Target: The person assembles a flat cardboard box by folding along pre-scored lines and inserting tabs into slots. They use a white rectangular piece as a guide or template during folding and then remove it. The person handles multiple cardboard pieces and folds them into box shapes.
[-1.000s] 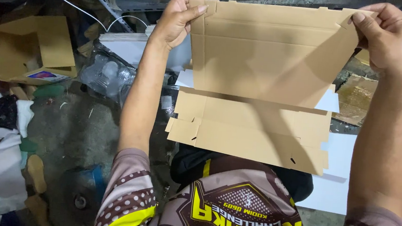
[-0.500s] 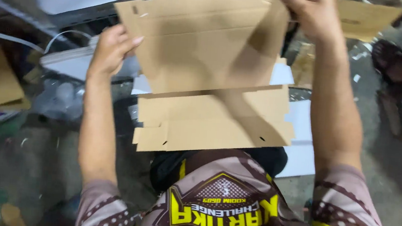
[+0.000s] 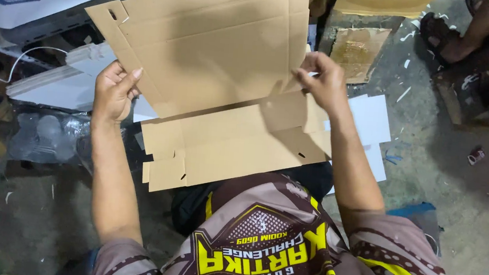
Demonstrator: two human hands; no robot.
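I hold a flat brown die-cut cardboard box blank in front of my chest, its upper panel folded up along a crease and its lower flaps hanging toward my lap. My left hand grips the blank's left edge. My right hand pinches the right side near the crease, fingers curled over a flap. My patterned brown and yellow shirt fills the bottom of the view.
White sheets lie on the concrete floor under the blank. A bag of clear plastic items sits at left, white strips above it. More cardboard lies at top right. Another person's foot rests at the upper right.
The view swung so the blank now sits higher and left. My right hand came down from the top corner to the right side near the crease; the upper panel tilted.
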